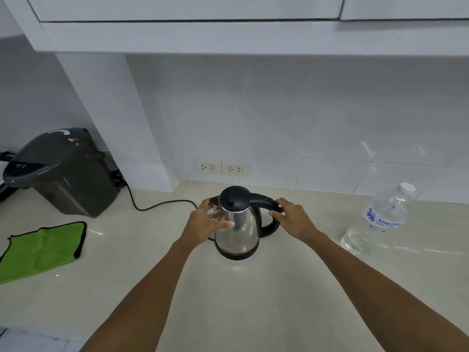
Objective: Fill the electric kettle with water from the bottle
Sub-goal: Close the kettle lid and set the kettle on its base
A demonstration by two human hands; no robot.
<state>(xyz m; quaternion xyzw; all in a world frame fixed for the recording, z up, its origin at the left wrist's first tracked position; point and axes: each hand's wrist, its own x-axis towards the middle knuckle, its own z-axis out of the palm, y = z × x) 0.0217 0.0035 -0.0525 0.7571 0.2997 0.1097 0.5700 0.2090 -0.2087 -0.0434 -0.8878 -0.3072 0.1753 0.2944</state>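
Note:
A steel electric kettle [239, 232] with a black lid and black handle stands on its black base in the middle of the pale counter [228, 301]. Its lid is closed. My left hand [205, 222] is wrapped around the kettle's left side near the spout, fingers against the steel body. My right hand [291, 217] grips the top of the black handle on the right. A clear plastic water bottle [380, 219] with a white cap and blue label stands upright at the right, apart from both hands, cap on.
A dark grey hot-water dispenser [63, 171] stands at the back left, its black cord [157, 205] running across the counter toward the kettle. A green cloth [43, 247] lies at the left. Two wall sockets [222, 168] sit behind the kettle. Cabinets hang overhead.

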